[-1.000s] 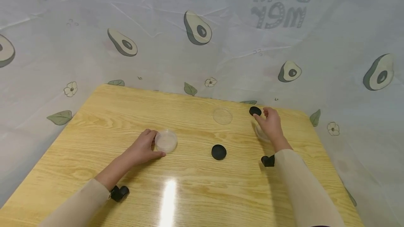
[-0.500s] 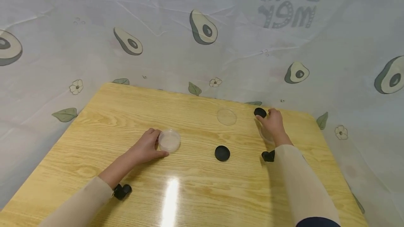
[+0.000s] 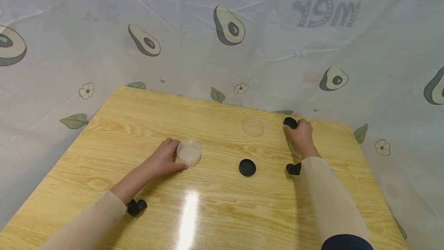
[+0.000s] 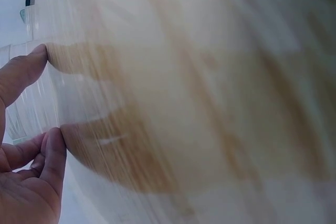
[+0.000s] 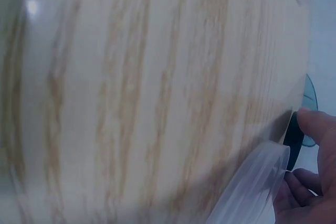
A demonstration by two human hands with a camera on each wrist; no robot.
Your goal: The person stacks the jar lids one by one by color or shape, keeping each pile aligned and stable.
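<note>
On the left side of the table, my left hand grips a clear, shallow round container, thumb on the near side and fingers on the far side. Its clear ribbed wall shows between thumb and fingers in the left wrist view. At the back right my right hand pinches a black round lid-like disc by its edge. Another clear round container stands just under that hand, mostly hidden by it; its ribbed side shows in the right wrist view.
A second black disc lies mid-table between the hands. Behind it, near the back edge, lies a thin clear disc. A printed cloth hangs behind the wooden table. A black wrist device sits at the left cuff.
The head view has shifted, so everything sits slightly further right in it. Both hands keep their holds; the container under my right hand is a little more covered.
</note>
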